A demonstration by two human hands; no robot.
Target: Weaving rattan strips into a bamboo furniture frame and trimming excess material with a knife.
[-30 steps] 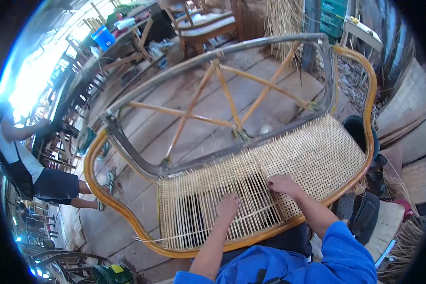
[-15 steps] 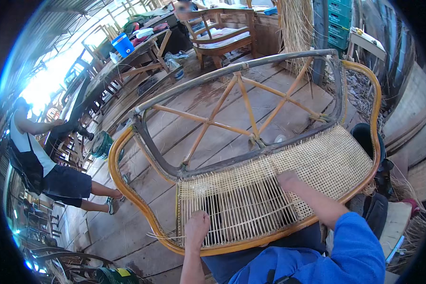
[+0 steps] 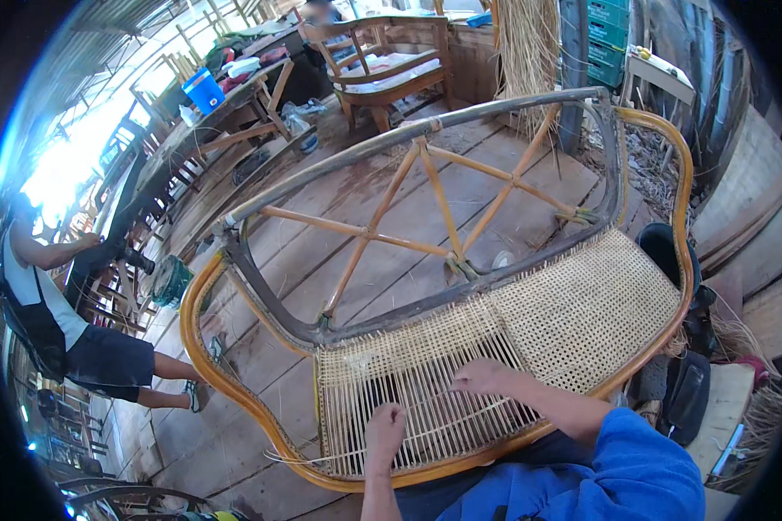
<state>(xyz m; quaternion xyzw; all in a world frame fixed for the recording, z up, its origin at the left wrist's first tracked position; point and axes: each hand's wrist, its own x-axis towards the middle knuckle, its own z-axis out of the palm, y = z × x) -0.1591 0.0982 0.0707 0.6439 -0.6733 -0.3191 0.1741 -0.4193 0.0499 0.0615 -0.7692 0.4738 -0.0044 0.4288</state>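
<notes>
A rattan seat panel [image 3: 582,300] lies across my lap in an orange-brown curved frame [image 3: 680,260]. Its right part is a finished open cane mesh; on the left, long pale strands [image 3: 443,417] run lengthwise with gaps between them. Over these strands my left hand [image 3: 385,434] is closed in a pinch, and a thin cane strand [image 3: 321,458] runs toward it from beyond the left rim. My right hand [image 3: 485,378], also pinched, is above the strands, farther right and higher. A thin strand seems to stretch between the two hands; their fingertips partly hide it.
The dark backrest frame [image 3: 356,156] with crossed rattan poles rises beyond the seat. At left stands a person [image 3: 48,304] holding a camera. Farther off are a wooden armchair [image 3: 387,65], a blue cooler [image 3: 204,91], hanging fibre [image 3: 530,52] and green crates [image 3: 606,43].
My right hand has moved left and down from the mesh edge to the open strands, nearer my left hand. My left hand has shifted slightly right. The whole view has tilted a little.
</notes>
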